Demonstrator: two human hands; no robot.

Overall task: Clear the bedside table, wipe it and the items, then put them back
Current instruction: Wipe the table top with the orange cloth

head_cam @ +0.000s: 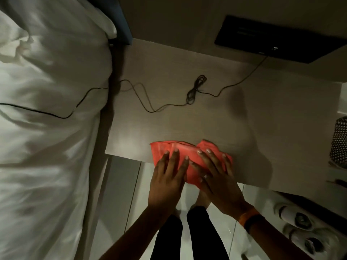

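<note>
A red cloth (180,150) lies folded at the front edge of the light wooden bedside table (216,121). My left hand (169,177) rests flat on the cloth's left part, fingers spread. My right hand (216,177), with a ring and an orange wristband, presses flat on the cloth's right part. Neither hand grips anything; both lie palm down on the cloth. A thin black cable (195,91) with a bundled knot lies across the back of the table and runs onto the bed.
A bed with white sheets (47,128) fills the left side. A black wall panel (277,38) sits above the table's back right. A dotted object (339,141) stands at the right edge. White shoes (300,226) lie on the floor, lower right.
</note>
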